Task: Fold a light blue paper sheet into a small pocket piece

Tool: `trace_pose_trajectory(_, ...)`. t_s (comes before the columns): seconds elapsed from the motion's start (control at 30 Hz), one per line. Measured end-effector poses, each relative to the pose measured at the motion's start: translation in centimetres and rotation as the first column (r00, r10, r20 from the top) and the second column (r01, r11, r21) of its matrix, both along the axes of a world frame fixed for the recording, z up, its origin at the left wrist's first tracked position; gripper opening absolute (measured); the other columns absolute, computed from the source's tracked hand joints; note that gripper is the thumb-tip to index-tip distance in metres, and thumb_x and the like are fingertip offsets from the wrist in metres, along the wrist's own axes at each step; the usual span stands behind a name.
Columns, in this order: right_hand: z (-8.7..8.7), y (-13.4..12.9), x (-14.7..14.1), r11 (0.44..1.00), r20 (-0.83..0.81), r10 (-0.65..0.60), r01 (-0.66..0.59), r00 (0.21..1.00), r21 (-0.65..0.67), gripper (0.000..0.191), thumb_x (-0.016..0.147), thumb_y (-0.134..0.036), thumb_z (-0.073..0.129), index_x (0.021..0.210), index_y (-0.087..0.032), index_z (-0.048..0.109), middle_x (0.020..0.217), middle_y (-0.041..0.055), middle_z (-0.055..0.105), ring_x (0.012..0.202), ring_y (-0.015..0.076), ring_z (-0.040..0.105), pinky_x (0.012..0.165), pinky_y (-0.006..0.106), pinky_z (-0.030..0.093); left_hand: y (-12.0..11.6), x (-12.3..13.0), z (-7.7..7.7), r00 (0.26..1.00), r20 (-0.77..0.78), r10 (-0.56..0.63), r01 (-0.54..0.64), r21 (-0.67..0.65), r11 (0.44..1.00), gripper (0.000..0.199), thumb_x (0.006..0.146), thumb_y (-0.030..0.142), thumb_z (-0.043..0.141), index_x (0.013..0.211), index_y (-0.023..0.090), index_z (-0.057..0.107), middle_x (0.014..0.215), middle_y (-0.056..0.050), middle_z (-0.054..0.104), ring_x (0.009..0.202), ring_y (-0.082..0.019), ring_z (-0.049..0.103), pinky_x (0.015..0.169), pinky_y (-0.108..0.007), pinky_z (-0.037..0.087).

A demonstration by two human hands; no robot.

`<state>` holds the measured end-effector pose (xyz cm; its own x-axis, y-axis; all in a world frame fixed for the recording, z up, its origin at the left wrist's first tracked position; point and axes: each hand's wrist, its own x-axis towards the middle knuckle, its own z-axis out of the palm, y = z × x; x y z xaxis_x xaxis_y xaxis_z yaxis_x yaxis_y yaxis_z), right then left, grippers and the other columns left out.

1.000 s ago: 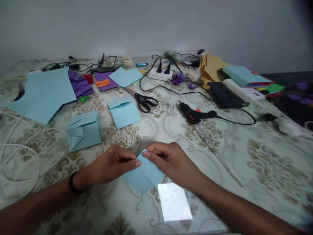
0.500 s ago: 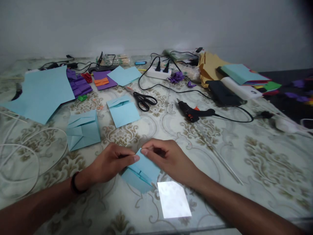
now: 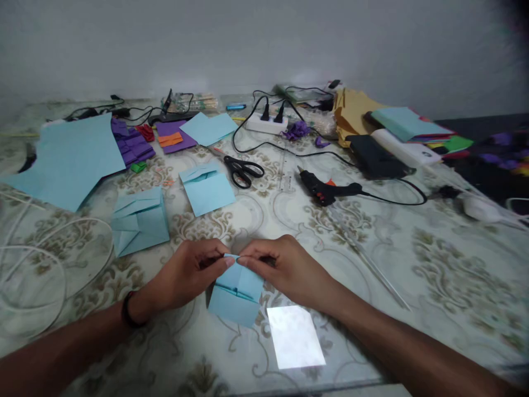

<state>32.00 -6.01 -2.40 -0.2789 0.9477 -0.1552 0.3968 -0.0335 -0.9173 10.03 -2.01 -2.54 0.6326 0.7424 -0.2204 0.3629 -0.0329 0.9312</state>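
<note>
A folded light-blue paper (image 3: 236,306) lies tilted on the patterned table in front of me, with a slit-like fold across its middle. Thumb and fingers of my left hand (image 3: 197,269) pinch its far edge. Right beside it, my right hand (image 3: 278,266) pinches the same edge, the two thumbs almost meeting. Part of the paper's right side is hidden by the right hand. Beyond my hands rest another folded light-blue paper (image 3: 209,193) and a light-blue folded paper box (image 3: 140,223).
Black scissors (image 3: 243,171) and a black glue gun (image 3: 326,190) lie farther back. A white power strip (image 3: 266,124) with cables stands near the wall. Large blue paper (image 3: 78,154) is at left, stacked coloured paper (image 3: 413,125) at right. A bright light patch (image 3: 295,337) falls nearby.
The folded paper has turned slightly and its slit-like fold faces me more squarely. Both hands keep pinching its far edge, now with the fingertips closer together.
</note>
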Motion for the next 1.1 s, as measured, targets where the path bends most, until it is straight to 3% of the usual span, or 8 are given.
trace_pose_trajectory(0.2,-0.2,0.1,-0.3,0.998,-0.118,-0.054,0.057,0.992,0.018,0.013,0.09,-0.028,0.068,0.084,-0.018,0.073,0.075,-0.0001,0.073,0.066,0.0122,0.058,0.061,0.023,0.042,0.2,-0.2,-0.1,0.999,0.045,0.002,-0.005,0.062,0.998,0.031,0.098,0.038,0.061,0.076,0.016,0.067,0.064,0.003,0.056,0.06,-0.011,0.05,0.055,-0.022,0.037)
trace_pose_trajectory(0.4,-0.5,-0.1,-0.5,1.0,-0.192,-0.005,0.007,0.981,0.008,0.006,0.082,-0.015,0.066,0.077,-0.018,0.067,0.069,-0.0038,0.062,0.065,0.0107,0.052,0.062,0.023,0.04,0.1,0.2,0.1,0.998,0.026,-0.048,0.046,0.079,0.996,0.021,0.097,0.032,0.061,0.084,0.017,0.067,0.065,0.004,0.058,0.058,-0.01,0.047,0.053,-0.021,0.036)
trace_pose_trajectory(0.67,-0.3,0.1,-0.3,0.993,-0.255,-0.023,-0.009,0.967,-0.121,0.006,0.074,-0.015,0.068,0.07,-0.017,0.063,0.064,-0.0035,0.062,0.059,0.0093,0.05,0.054,0.021,0.037,-0.2,-0.1,0.1,0.997,-0.006,-0.071,0.071,0.22,0.973,0.024,0.099,0.029,0.057,0.08,0.017,0.067,0.066,0.004,0.059,0.059,-0.009,0.05,0.055,-0.02,0.038)
trace_pose_trajectory(0.83,-0.4,1.0,1.3,0.989,-0.242,-0.031,-0.005,0.97,-0.145,0.012,0.076,-0.019,0.068,0.067,-0.018,0.06,0.058,-0.0052,0.058,0.053,0.0079,0.046,0.049,0.021,0.032,0.5,-0.7,-0.1,1.0,0.0,-0.007,0.006,0.233,0.972,0.029,0.1,0.035,0.056,0.079,0.017,0.064,0.068,0.002,0.058,0.06,-0.01,0.049,0.054,-0.021,0.038)
trace_pose_trajectory(0.93,0.0,1.7,2.7,0.99,-0.18,0.001,-0.027,0.984,-0.141,0.014,0.076,-0.019,0.069,0.067,-0.018,0.059,0.058,-0.0039,0.06,0.054,0.0096,0.051,0.052,0.022,0.035,1.0,-0.9,-0.3,0.998,0.031,0.046,-0.052,0.2,0.978,0.03,0.099,0.038,0.058,0.077,0.018,0.06,0.064,0.004,0.052,0.056,-0.01,0.045,0.051,-0.021,0.036)
trace_pose_trajectory(1.1,0.2,1.9,2.6,0.985,-0.29,-0.026,-0.025,0.957,-0.169,0.017,0.086,-0.033,0.072,0.089,-0.017,0.068,0.074,0.0006,0.07,0.066,0.0133,0.062,0.065,0.026,0.048,1.4,-0.6,-0.6,0.953,0.138,0.271,-0.292,0.164,0.942,0.027,0.096,0.036,0.062,0.076,0.019,0.055,0.06,0.006,0.047,0.052,-0.009,0.043,0.047,-0.019,0.035)
